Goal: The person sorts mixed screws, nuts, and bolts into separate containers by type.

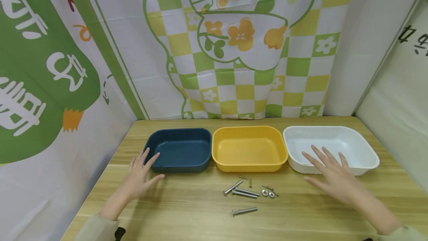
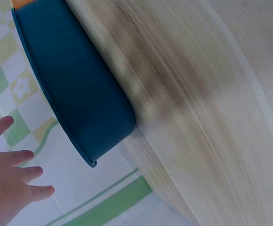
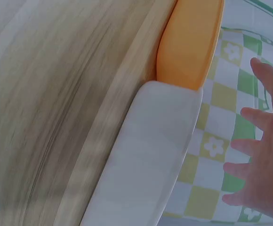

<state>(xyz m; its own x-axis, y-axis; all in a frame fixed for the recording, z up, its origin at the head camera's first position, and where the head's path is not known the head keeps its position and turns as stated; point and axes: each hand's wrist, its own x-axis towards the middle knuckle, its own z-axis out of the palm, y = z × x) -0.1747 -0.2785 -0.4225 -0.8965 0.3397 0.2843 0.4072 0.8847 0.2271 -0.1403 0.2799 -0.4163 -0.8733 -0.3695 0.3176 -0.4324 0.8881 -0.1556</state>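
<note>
The left hand point(image 1: 138, 180) and right hand point(image 1: 336, 180) are empty, fingers spread; between them, left of the nearer right hand, the frontmost silver metal bolt point(image 1: 245, 211) lies roughly parallel to the wooden tabletop's point(image 1: 187, 211) back edge

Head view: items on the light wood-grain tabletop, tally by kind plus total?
Dark blue rounded-rectangular tray, yellow rounded-rectangular tray, white rounded-rectangular tray: 3
Long silver metal bolts: 4
Small thin screw-like metal pieces: 4
Silver ring-shaped metal nuts or washers: 2
Total: 13
</note>
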